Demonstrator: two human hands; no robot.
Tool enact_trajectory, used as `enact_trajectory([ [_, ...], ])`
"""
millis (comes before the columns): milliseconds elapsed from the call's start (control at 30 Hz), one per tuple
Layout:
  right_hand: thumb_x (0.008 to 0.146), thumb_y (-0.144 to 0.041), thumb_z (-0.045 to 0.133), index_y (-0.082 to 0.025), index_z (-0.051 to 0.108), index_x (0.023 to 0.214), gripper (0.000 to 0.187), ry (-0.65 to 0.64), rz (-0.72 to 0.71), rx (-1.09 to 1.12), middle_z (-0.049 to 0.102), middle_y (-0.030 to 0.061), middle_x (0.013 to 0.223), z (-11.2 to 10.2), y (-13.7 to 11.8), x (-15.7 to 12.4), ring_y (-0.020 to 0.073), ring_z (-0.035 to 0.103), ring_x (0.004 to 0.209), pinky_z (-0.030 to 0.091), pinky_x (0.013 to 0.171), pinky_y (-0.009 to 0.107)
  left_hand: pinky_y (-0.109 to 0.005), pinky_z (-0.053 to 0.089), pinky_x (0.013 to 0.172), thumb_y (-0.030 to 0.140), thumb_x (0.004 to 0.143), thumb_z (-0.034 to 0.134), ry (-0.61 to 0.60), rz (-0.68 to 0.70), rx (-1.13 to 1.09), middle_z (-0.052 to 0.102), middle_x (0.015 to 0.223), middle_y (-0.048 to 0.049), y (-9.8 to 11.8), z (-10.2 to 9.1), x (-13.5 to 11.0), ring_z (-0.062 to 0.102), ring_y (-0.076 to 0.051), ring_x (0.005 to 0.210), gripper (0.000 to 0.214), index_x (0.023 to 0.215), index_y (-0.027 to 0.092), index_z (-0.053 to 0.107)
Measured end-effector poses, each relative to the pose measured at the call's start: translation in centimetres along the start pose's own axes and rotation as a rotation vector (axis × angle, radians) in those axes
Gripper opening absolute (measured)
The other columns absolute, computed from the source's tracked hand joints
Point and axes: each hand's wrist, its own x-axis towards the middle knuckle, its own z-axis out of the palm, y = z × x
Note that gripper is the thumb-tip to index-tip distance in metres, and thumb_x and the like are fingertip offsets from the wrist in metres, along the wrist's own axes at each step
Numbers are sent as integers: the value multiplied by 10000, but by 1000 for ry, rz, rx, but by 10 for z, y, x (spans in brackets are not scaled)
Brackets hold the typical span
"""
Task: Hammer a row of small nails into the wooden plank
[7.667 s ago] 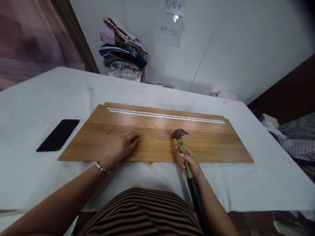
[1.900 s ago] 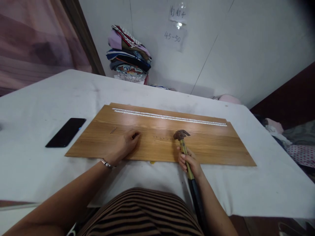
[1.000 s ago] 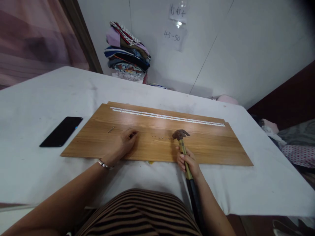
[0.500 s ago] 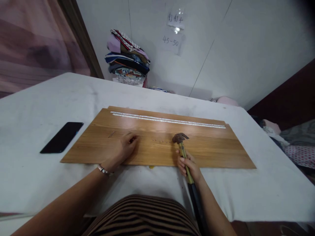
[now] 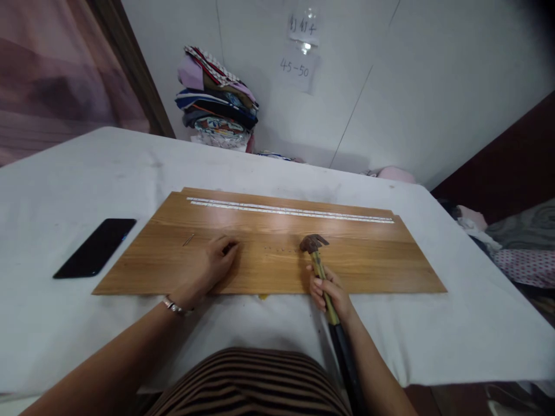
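Observation:
My right hand (image 5: 328, 292) is wrapped round the yellow-and-black handle of a claw hammer (image 5: 319, 266). Its rusty brown head rests on or just over a wooden board (image 5: 373, 266), close to a short row of small dark marks or nail heads (image 5: 280, 249). On the same board, left of that row, lies my left hand (image 5: 221, 260). Its thumb and forefinger are brought together in a pinch; whatever may be between them is too small to make out. Further left a few thin nails (image 5: 188, 239) lie loose on the wood.
Two white measuring strips (image 5: 290, 212) run along the board's far side. A black phone (image 5: 95, 248) lies left of the board on the white-covered table (image 5: 143, 167). Folded clothes (image 5: 219, 98) are stacked at the back against the wall, below paper notes (image 5: 296, 68).
The view has shifted slightly, so board and phone appear a little further left. Both hands keep nearly the same pose, and the hammer stays by the row of marks.

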Motion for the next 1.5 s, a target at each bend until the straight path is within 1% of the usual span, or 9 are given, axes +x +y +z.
enact_trajectory([
  [233, 769, -305, 676, -169, 556, 1073, 354, 13, 4, -3, 450, -99, 543, -3, -3, -1, 38, 332, 314, 266, 270, 152, -358, 524, 821, 360, 804, 496, 33, 9, -6, 690, 901, -42, -11, 8, 4, 632, -213, 855, 183, 834, 234, 626],
  [467, 779, -299, 676, -167, 561, 1080, 348, 12, 8, 1, 449, -98, 553, -3, -2, -3, 38, 335, 317, 266, 271, 154, -344, 520, 843, 363, 807, 492, 24, -1, 13, 694, 924, -25, -10, 7, 4, 629, -210, 876, 185, 839, 249, 634],
  [800, 768, -323, 681, -169, 557, 1067, 358, 2, 28, -11, 443, -105, 530, -4, -2, -3, 43, 324, 312, 263, 264, 152, -325, 507, 833, 364, 814, 485, 23, 7, 15, 661, 888, -43, -9, 7, 3, 619, -201, 878, 212, 804, 229, 648],
  [967, 770, -312, 677, -172, 555, 1072, 354, 2, 18, -4, 438, -102, 534, -7, -2, -2, 44, 329, 315, 273, 262, 149, -334, 505, 848, 377, 822, 476, 26, 20, -1, 678, 902, -54, -10, 7, 4, 621, -203, 880, 241, 829, 207, 647],
  [1133, 749, -312, 696, -168, 557, 1063, 372, 4, 28, -7, 446, -103, 525, -8, 0, -1, 42, 329, 307, 281, 260, 146, -332, 504, 852, 383, 828, 481, 15, -1, -7, 699, 930, -51, -9, 7, 3, 628, -198, 874, 253, 870, 198, 648],
  [1333, 746, -318, 701, -163, 559, 1066, 383, 7, -6, -4, 447, -107, 524, -7, 0, 0, 35, 327, 305, 275, 257, 138, -324, 510, 847, 369, 819, 474, 8, -22, -16, 710, 933, -48, -9, 7, 2, 633, -197, 876, 252, 862, 197, 653],
  [1500, 762, -310, 691, -171, 557, 1060, 355, -13, 17, -23, 445, -104, 529, -7, 1, -1, 39, 334, 309, 284, 261, 142, -326, 513, 841, 348, 807, 474, 12, -20, -12, 710, 932, -47, -7, 6, 3, 632, -199, 877, 234, 852, 202, 652],
])
